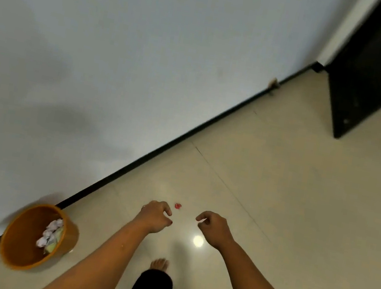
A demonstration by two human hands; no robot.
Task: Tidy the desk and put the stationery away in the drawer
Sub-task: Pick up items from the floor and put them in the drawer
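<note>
Neither the desk nor any stationery is in view. My left hand (156, 216) and my right hand (213, 227) hang in front of me over the tiled floor, fingers loosely curled, holding nothing. A small red thing (177, 206) lies on the floor just beyond and between the two hands. An orange bin (20, 249) stands at the lower left by the wall, with crumpled paper (50, 234) inside.
A white wall (96, 64) with a dark skirting line runs diagonally across the view. A dark piece of furniture (374, 75) stands at the upper right. My bare feet (159, 263) and a dark trouser leg show below the hands.
</note>
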